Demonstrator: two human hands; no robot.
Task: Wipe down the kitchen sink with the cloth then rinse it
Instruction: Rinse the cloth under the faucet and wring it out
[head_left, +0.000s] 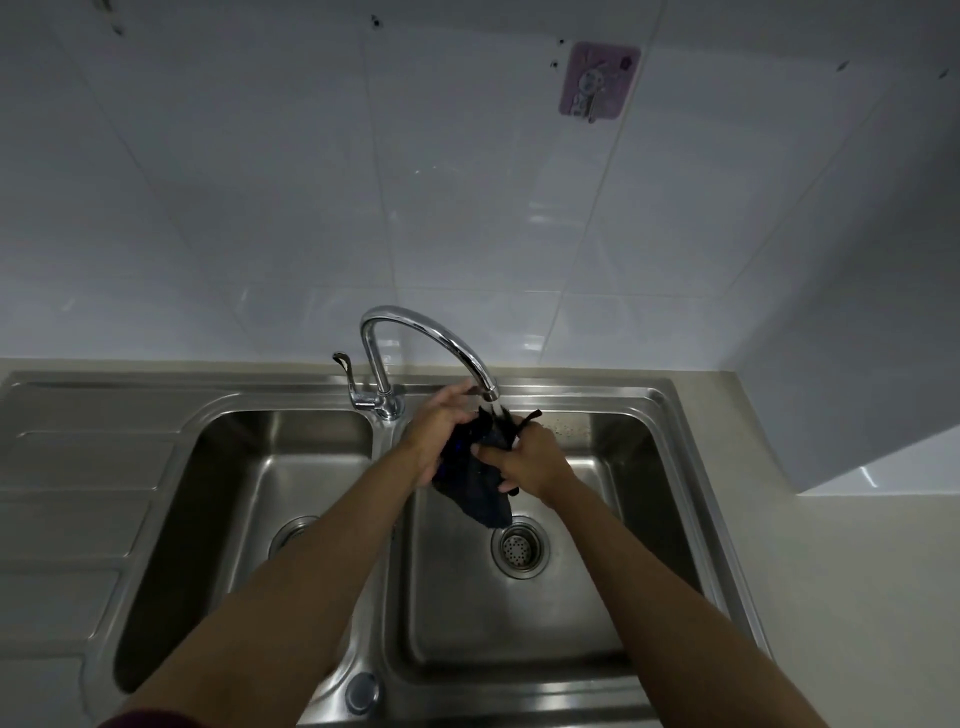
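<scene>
Cloth, dark and bunched, is gripped by left hand and right hand together under water running from the faucet, over the right basin of the sink.

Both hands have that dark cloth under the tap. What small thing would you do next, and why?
Probably squeeze the cloth between the left hand and right hand, over the right basin. Water from the tap appears to fall on it, both hands already hold it, and its lower end hangs near the drain, so runoff should go straight down.
</scene>
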